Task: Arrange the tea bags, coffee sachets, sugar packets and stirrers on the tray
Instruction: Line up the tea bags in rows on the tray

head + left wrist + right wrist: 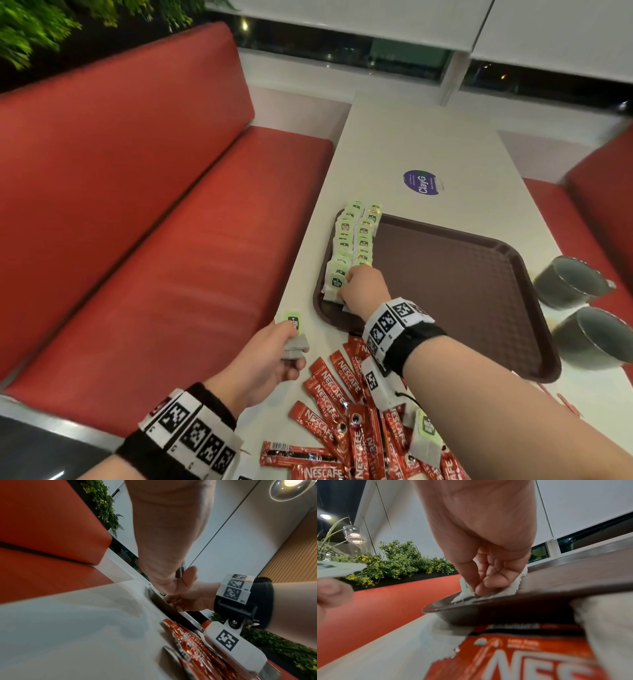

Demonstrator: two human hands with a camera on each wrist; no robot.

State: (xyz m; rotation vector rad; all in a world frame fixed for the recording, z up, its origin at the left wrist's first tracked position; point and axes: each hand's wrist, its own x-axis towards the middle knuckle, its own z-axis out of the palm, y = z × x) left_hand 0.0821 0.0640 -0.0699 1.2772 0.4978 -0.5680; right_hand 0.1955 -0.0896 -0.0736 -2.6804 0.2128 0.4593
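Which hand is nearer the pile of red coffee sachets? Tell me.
Left. The left hand, holding tea bags, hovers right beside the coffee sachets. The right hand is farther off, on the tray, at the tea bag rows.

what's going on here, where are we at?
A person is laying tea bags in rows along the left edge of the brown tray. The right hand pinches the nearest bag in the row, setting it in place. The left hand holds a few more tea bags beside the tray. The red coffee sachets lie piled on the table, with two grey cups right of the tray.
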